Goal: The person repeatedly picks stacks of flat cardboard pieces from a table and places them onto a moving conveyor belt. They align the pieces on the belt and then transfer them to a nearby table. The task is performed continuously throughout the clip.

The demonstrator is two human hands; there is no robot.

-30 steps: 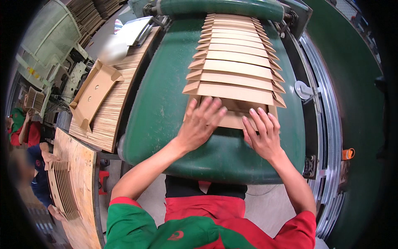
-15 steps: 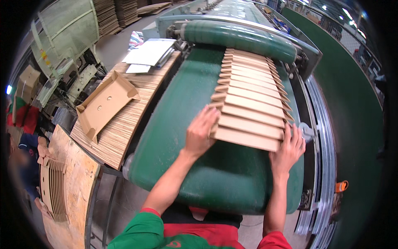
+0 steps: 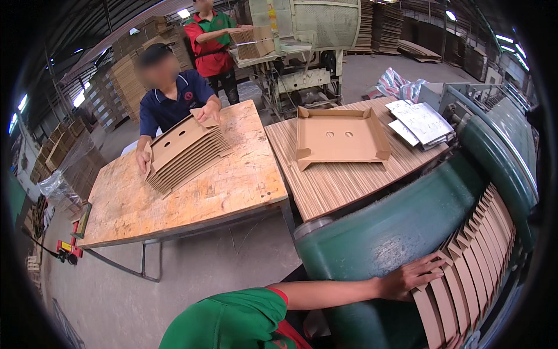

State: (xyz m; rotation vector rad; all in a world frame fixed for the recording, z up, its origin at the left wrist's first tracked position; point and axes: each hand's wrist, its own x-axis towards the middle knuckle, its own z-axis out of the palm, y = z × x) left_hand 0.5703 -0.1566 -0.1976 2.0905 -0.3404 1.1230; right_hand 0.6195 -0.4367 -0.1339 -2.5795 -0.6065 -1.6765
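Daylight from the open hall behind the pale wooden worktable (image 3: 192, 192) lights the scene evenly and leaves soft shadows beneath it. Ceiling lamps above it glare white. Fisheye distortion bends its edges; the rim falls black. One face beside it is blurred.

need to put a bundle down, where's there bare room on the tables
The wooden table is bare right of the co-worker's cardboard stack. The slatted table is bare in front of the folded tray; papers crowd its far right corner.
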